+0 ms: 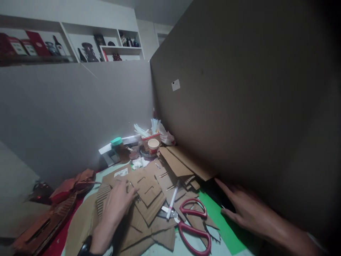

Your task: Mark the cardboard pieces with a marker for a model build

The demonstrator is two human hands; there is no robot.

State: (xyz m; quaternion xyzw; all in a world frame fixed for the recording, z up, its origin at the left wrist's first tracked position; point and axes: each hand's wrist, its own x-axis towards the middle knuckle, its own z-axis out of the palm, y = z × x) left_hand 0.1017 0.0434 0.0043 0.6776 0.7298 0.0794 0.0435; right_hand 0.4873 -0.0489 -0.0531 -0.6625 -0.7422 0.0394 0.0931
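My left hand (118,201), with a dark band at the wrist, rests on brown cardboard pieces (147,185) that have slots cut in them; its fingers are curled, and whether they pinch a piece is hidden. To the right, my right hand (239,206) has its fingers apart, the index fingertip at the corner of a folded cardboard sheet (191,161). Red-handled scissors (193,231) lie between the hands, blades toward the left. A white marker (172,201) lies across the blades. Green paper (226,227) is under the right hand.
A paper cup (153,145), a jar with a teal lid (117,144) and a box of white sticks (150,137) stand at the back. Reddish cardboard (53,213) lies at the left. A dark partition (239,89) rises along the right side.
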